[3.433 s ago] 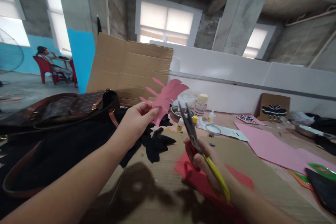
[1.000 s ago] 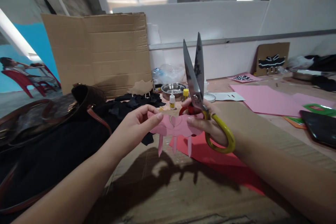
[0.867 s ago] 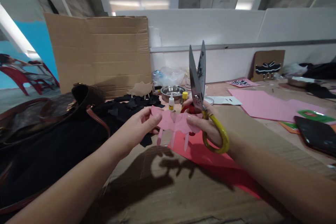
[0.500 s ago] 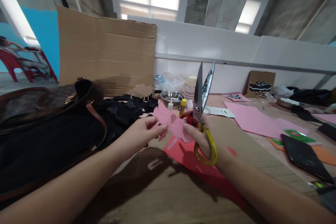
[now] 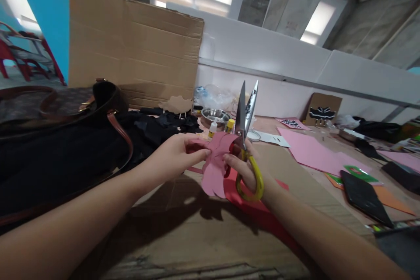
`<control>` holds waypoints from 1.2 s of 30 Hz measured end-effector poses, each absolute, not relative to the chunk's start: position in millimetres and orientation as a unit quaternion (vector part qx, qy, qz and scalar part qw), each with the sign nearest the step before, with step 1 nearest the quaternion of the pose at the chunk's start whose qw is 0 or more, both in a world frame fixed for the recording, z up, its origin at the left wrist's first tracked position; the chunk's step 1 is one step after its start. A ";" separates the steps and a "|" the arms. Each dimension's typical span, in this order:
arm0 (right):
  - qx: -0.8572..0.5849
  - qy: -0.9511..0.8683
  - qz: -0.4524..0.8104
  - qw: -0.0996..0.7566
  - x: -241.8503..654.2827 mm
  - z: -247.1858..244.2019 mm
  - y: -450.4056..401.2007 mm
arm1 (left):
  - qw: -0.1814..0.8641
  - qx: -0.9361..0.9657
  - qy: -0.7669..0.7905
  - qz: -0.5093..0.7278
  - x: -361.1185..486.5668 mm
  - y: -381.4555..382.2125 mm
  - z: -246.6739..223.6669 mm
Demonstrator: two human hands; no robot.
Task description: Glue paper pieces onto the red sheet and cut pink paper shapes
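Between my two hands is a pink paper cutout (image 5: 215, 170) with curved, wavy edges. My left hand (image 5: 183, 153) pinches its left side between thumb and fingers. On the other side my right hand (image 5: 244, 166) grips the paper's edge and also carries a pair of scissors (image 5: 241, 129). The scissors' blades point up, slightly parted, and a yellow handle loop hangs by the palm. Part of the other, red handle is hidden behind the fingers. Beneath the hands lies a sheet of red paper (image 5: 244, 203) on the cardboard-covered table.
To the left are a dark handbag (image 5: 65, 148) and black scraps (image 5: 164, 120). A glue bottle (image 5: 213, 129), a glue stick (image 5: 230, 125) and a metal bowl (image 5: 215, 116) stand behind the hands. Rightward lie pink sheets (image 5: 311, 151) and a black phone-like slab (image 5: 364, 197). A cardboard panel (image 5: 138, 48) stands at the back.
The pink cutout has turned from lying crosswise to hanging more upright, its lower lobe now pointing down. The scissors have shifted slightly left with my right hand. The camera view has tilted a little.
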State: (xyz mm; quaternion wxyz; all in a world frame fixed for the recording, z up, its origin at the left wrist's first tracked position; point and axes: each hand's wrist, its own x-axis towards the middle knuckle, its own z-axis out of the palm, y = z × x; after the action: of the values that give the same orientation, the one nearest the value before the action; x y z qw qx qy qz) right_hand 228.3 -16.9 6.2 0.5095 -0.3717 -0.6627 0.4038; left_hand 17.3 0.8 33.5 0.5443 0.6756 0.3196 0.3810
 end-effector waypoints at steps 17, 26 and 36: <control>-0.392 -0.672 0.379 0.501 224.3 8.7 -20.8 | 0.490 0.672 0.338 0.440 14.2 11.7 33.0; -0.373 -0.734 0.362 0.437 240.8 2.6 -7.3 | 0.401 0.621 0.374 0.559 -20.8 26.2 64.2; -0.418 -0.784 0.304 0.343 252.1 -10.4 1.5 | 0.343 0.633 0.329 0.611 -31.9 34.7 69.1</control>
State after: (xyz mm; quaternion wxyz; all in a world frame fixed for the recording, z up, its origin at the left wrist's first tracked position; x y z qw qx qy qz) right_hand 252.1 1.5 -10.4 0.3426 -0.4182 -0.7843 0.3043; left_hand -31.9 34.7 69.1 0.3435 0.6331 0.3286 0.6110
